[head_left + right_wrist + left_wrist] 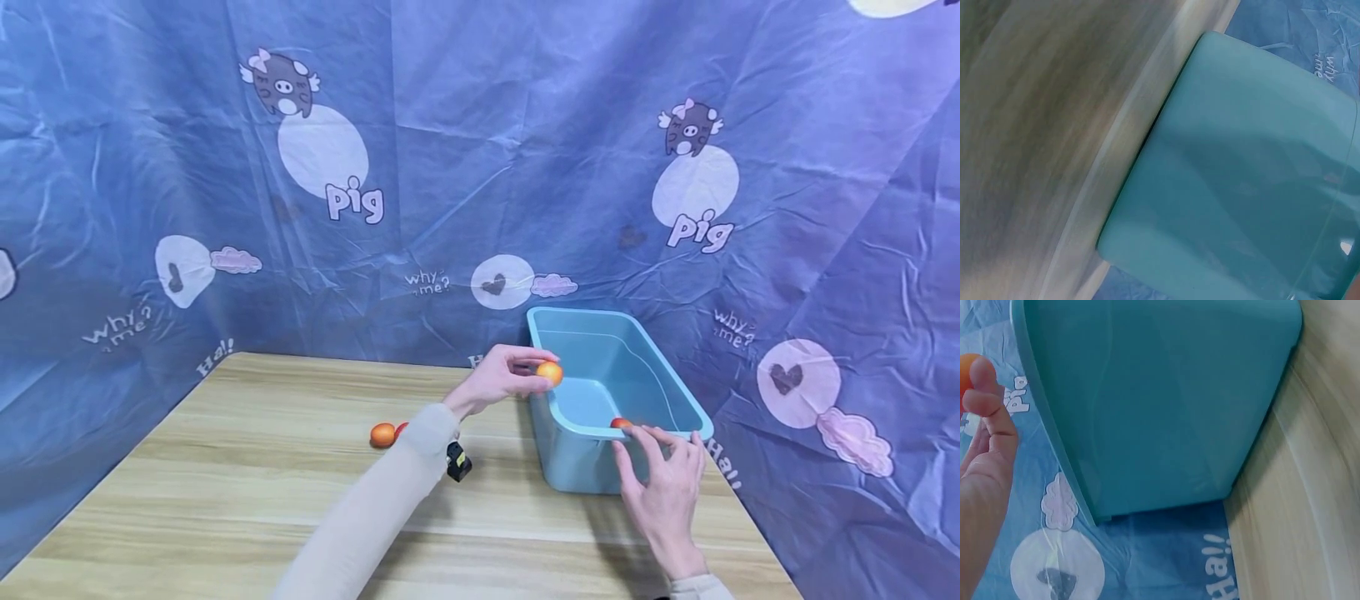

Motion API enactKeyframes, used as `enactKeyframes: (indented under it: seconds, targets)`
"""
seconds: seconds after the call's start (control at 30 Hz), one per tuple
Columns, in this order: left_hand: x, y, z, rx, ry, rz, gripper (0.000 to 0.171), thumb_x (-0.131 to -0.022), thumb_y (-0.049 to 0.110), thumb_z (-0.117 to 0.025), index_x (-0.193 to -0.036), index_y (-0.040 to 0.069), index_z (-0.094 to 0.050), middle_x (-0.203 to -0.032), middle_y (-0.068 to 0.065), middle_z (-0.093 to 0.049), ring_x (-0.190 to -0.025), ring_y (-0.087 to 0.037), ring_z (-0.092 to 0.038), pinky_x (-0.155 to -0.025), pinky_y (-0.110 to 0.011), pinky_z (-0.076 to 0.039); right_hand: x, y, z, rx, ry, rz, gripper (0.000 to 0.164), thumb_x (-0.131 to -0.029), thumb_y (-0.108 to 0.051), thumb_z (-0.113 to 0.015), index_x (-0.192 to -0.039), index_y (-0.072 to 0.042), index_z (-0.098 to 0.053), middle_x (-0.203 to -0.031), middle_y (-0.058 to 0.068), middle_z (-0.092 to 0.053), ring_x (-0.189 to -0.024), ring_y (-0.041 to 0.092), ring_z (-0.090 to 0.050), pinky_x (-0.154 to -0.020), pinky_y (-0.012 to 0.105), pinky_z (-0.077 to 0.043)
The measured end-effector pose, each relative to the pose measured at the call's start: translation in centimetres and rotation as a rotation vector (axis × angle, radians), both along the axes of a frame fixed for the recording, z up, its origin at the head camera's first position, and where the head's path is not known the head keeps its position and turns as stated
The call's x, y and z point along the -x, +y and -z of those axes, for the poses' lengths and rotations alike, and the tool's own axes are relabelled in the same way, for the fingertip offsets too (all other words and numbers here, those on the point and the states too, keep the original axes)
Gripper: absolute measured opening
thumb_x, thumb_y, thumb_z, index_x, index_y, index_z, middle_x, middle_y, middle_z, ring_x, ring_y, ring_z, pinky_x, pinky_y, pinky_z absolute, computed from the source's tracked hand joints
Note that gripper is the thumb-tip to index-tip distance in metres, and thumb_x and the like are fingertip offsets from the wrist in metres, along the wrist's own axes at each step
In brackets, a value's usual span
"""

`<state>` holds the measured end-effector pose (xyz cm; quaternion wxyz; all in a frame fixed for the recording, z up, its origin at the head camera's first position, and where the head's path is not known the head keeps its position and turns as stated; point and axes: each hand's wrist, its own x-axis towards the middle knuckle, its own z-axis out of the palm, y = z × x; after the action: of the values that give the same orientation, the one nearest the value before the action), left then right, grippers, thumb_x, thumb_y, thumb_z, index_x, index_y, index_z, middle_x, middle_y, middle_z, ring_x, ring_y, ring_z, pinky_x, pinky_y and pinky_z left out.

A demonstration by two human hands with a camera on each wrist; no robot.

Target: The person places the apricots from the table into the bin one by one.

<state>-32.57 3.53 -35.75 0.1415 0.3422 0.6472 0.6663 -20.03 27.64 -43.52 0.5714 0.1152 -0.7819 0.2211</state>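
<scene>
My left hand (510,375) pinches a small round orange fruit (551,372) between thumb and fingers, over the left rim of a light blue plastic bin (588,460). In the left wrist view the fruit (966,378) is cut off at the edge, beside the bin wall (1160,412). My right hand (663,483) holds the bin's near rim, fingertips over the edge and thumb against the outside. Just behind that rim, a red-orange fruit (620,422) shows partly inside the bin. The right wrist view shows mainly the bin's outer wall (1229,175).
On the wooden table (225,492), an orange fruit (382,434) lies left of my left forearm, with a red one (401,429) partly hidden behind the sleeve. A black device (458,461) is at my left wrist. A blue printed cloth (465,167) hangs behind the table.
</scene>
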Motion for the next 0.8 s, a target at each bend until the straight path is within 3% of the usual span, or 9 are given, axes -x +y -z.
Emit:
enactKeyframes:
  seconds: [0.33,0.53,0.7,0.8]
  targets:
    - [-0.6,2.0,0.0,0.005,0.022,0.027,0.044,-0.086,0.006,-0.074,-0.129,0.009,-0.064,-0.121,-0.006,-0.069,-0.083,-0.017,-0.073,-0.062,-0.026,-0.055,-0.1,0.4,-0.1,-0.006,0.002,0.003,0.045,-0.094,-0.047,-0.06,-0.1,-0.004,-0.072,-0.101,0.023,-0.06,-0.089,0.042,-0.044,-0.109,0.067,-0.02]
    - [-0.6,2.7,-0.1,0.045,0.066,-0.036,0.043,-0.085,0.008,-0.076,-0.127,0.009,-0.065,-0.124,-0.008,-0.068,-0.08,-0.012,-0.07,-0.067,-0.05,-0.056,-0.1,0.5,-0.2,-0.013,0.0,-0.004,0.046,-0.094,-0.048,-0.059,-0.1,-0.004,-0.072,-0.101,0.023,-0.06,-0.089,0.042,-0.044,-0.109,0.068,-0.02]
    - [-0.8,3.3,-0.1,0.096,0.09,-0.086,0.044,-0.083,0.012,-0.078,-0.125,0.012,-0.067,-0.125,-0.007,-0.068,-0.085,-0.008,-0.067,-0.063,-0.03,-0.052,-0.1,0.6,-0.1,-0.011,0.002,-0.008,0.045,-0.094,-0.048,-0.06,-0.1,-0.006,-0.073,-0.101,0.023,-0.06,-0.089,0.042,-0.045,-0.109,0.067,-0.021]
    - [-0.9,3.7,-0.1,0.096,0.092,-0.094,0.044,-0.083,0.01,-0.078,-0.125,0.009,-0.066,-0.125,-0.009,-0.068,-0.09,-0.009,-0.068,-0.068,-0.025,-0.051,-0.1,0.7,-0.1,-0.009,-0.002,-0.01,0.045,-0.094,-0.048,-0.059,-0.1,-0.006,-0.072,-0.101,0.023,-0.06,-0.089,0.042,-0.045,-0.109,0.068,-0.02]
